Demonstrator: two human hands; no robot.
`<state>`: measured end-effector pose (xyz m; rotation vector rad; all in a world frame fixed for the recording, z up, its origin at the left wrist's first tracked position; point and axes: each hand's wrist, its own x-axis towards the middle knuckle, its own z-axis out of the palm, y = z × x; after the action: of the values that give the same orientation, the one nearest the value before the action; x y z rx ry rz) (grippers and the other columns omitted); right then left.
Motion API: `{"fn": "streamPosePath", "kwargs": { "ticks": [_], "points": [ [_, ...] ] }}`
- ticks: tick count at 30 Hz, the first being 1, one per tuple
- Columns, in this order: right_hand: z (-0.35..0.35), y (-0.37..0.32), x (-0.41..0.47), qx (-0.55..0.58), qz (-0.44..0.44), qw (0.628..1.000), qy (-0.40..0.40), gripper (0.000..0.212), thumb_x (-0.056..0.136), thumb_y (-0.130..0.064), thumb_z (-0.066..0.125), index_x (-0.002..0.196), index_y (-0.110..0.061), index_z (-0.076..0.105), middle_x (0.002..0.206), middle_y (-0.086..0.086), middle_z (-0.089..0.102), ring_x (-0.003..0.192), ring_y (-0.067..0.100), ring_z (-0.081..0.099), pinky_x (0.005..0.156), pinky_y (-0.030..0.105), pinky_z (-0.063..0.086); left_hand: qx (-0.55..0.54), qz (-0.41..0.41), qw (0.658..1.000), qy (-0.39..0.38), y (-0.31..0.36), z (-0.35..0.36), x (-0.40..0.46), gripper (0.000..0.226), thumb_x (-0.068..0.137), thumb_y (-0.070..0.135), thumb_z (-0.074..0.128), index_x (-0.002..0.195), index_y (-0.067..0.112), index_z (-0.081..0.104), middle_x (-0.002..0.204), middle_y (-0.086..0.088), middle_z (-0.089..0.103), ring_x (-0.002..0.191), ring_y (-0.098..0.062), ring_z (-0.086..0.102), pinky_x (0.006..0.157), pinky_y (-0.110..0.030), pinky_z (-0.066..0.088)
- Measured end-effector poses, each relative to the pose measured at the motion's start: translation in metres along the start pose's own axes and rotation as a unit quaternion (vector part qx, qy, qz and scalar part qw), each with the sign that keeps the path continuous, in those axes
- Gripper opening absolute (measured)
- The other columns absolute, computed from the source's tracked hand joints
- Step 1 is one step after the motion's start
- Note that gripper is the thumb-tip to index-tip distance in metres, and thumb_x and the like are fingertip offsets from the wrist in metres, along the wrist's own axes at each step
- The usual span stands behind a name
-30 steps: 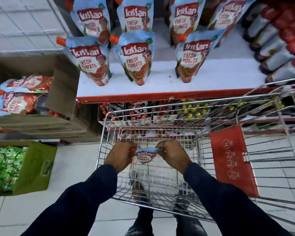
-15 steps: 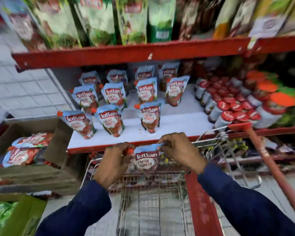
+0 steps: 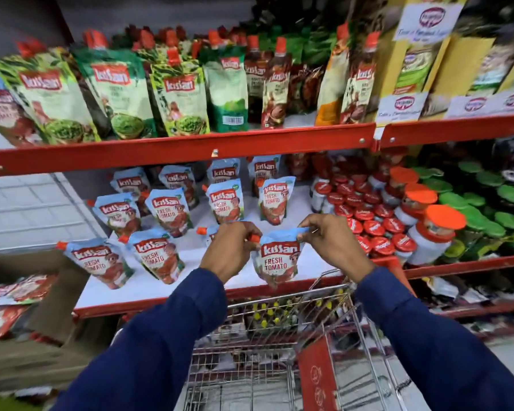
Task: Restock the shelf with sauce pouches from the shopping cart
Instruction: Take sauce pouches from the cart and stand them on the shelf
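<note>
The Kissan fresh tomato pouch hangs at frame centre over the white shelf's front edge; left hand pinches its orange spout corner, right hand the other top corner — both closed on it; likely soft, floppy, moderately heavy — best held by the stiff top seam; shopping cart below.

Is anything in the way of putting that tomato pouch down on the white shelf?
Nothing visible blocks it. The pouch, held at its top corners by the left hand and right hand, hangs over a bare patch at the front of the white shelf. The nearest standing pouch and the red-capped jars sit off to either side.
</note>
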<state>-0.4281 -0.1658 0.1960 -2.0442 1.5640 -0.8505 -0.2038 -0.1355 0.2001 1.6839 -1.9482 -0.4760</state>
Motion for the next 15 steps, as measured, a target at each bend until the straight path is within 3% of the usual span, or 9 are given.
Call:
{"fn": "streamPosePath", "kwargs": {
  "ticks": [5, 8, 12, 15],
  "points": [
    [0.003, 0.024, 0.035, -0.001, 0.022, 0.999, 0.025, 0.008, 0.082, -0.009, 0.074, 0.090, -0.008, 0.075, 0.083, 0.015, 0.075, 0.073, 0.019, 0.061, 0.070, 0.032, 0.049, 0.000, -0.028, 1.000, -0.002, 0.005, 0.022, 0.040, 0.019, 0.090, -0.001, 0.061, 0.102, 0.009, 0.073, 0.099, -0.012, 0.071, 0.079, -0.024, 0.064, 0.063, -0.029, 0.047],
    [0.007, 0.036, 0.051, 0.007, 0.028, 0.999, 0.038, 0.006, 0.083, -0.005, 0.072, 0.088, -0.007, 0.073, 0.084, 0.016, 0.075, 0.076, 0.026, 0.067, 0.071, 0.036, 0.054, 0.018, -0.047, 0.999, -0.006, 0.006, 0.032, 0.059, 0.024, 0.087, -0.008, 0.054, 0.098, 0.007, 0.070, 0.093, -0.015, 0.068, 0.075, -0.029, 0.068, 0.057, -0.044, 0.061],
    [0.014, 0.049, 0.065, 0.008, 0.037, 0.999, 0.036, 0.006, 0.083, -0.004, 0.071, 0.088, -0.007, 0.073, 0.086, 0.014, 0.075, 0.077, 0.023, 0.066, 0.067, 0.028, 0.048, 0.038, -0.059, 0.997, -0.020, 0.002, 0.046, 0.076, 0.026, 0.085, -0.006, 0.043, 0.093, 0.005, 0.066, 0.082, -0.012, 0.065, 0.071, -0.029, 0.066, 0.042, -0.030, 0.056],
    [0.019, 0.056, 0.070, 0.006, 0.039, 0.999, 0.029, 0.007, 0.083, -0.003, 0.071, 0.089, -0.006, 0.074, 0.087, 0.014, 0.075, 0.078, 0.021, 0.065, 0.069, 0.023, 0.043, 0.059, -0.053, 0.997, -0.020, 0.003, 0.051, 0.081, 0.027, 0.089, -0.007, 0.050, 0.102, 0.005, 0.071, 0.094, -0.016, 0.067, 0.081, -0.033, 0.068, 0.056, -0.044, 0.064]
  ]
}}
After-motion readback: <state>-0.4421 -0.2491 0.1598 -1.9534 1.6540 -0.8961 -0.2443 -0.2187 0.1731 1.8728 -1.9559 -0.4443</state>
